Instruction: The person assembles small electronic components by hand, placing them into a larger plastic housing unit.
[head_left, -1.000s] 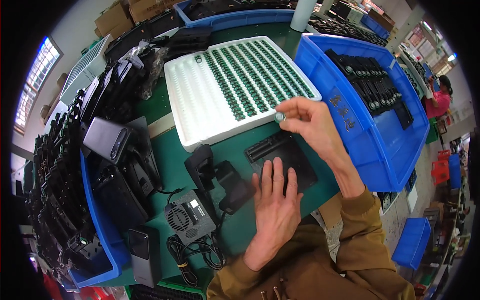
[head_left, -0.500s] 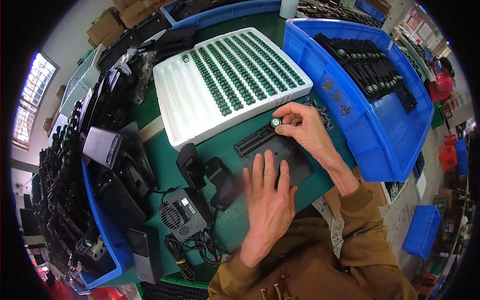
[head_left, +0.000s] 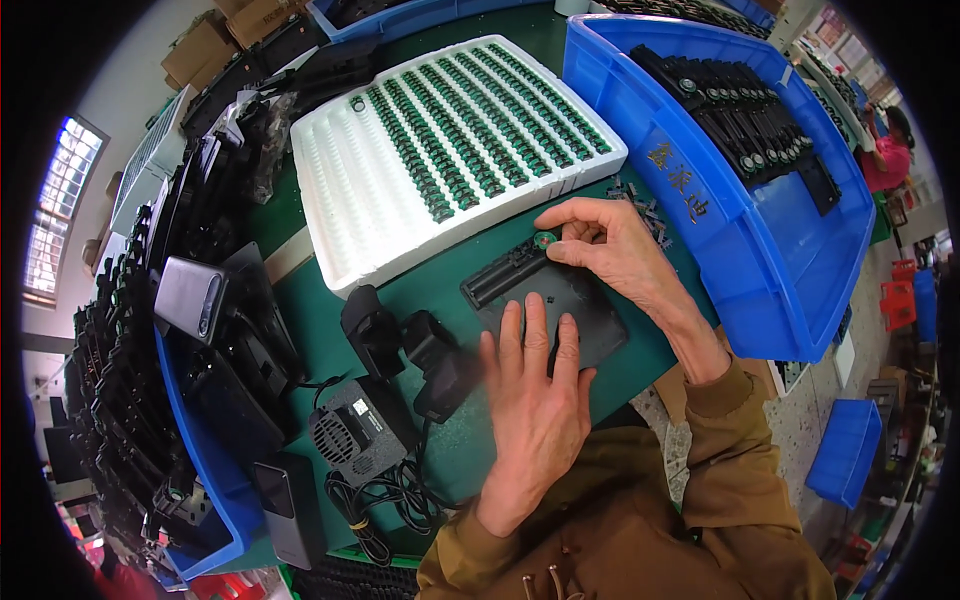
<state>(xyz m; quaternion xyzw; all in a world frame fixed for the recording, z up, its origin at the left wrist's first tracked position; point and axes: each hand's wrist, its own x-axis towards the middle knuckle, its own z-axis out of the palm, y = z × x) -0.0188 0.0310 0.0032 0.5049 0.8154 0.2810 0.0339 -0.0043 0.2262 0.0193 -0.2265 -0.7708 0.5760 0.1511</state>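
My left hand [head_left: 535, 400] lies flat with its fingers stretched out on a flat black plastic housing [head_left: 595, 315], holding it against the green tabletop. Along the far edge of that housing runs a ridged, trough-like section [head_left: 500, 277]. My right hand [head_left: 625, 260] pinches a small round green part [head_left: 545, 240] between thumb and forefinger, at the right end of this section. Whether the part touches the housing I cannot tell. Beyond both hands stands a white foam tray [head_left: 345, 215], with rows of similar green parts [head_left: 440, 130] in its right side.
To the right stands a blue bin [head_left: 690, 215] of black assemblies [head_left: 740, 125]. Small grey pieces [head_left: 650, 215] lie beside it. On my left are black plastic pieces [head_left: 440, 365], a grey vented box [head_left: 365, 430] with coiled cable [head_left: 370, 510], and a dark rectangular device [head_left: 290, 510].
The round part has turned in my right fingers: its pale face showed before, a green and reddish one now. My left hand stays on the housing. The whole view has shifted slightly.
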